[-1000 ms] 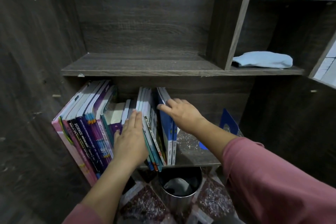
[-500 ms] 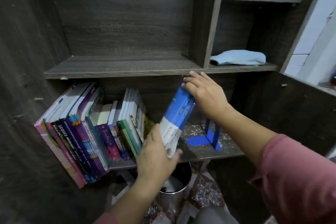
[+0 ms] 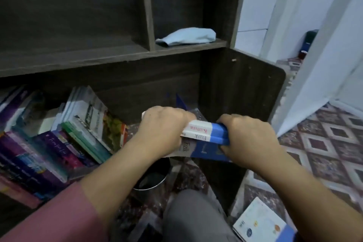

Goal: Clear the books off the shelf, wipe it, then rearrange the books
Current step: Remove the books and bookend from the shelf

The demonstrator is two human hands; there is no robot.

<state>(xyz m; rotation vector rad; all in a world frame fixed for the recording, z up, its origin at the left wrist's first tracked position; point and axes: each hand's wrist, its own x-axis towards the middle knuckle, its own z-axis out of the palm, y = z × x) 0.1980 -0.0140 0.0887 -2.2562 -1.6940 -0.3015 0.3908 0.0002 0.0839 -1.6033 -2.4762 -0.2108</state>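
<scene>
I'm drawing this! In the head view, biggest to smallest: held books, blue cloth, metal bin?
1. held books
2. blue cloth
3. metal bin, partly hidden, so its place is unsure

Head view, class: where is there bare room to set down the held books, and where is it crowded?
Free: the upper shelf left of the divider; the tiled floor between the side panel and the white wall. Crowded: below the shelf, the leaning books; the cubby holding the blue cloth.
</scene>
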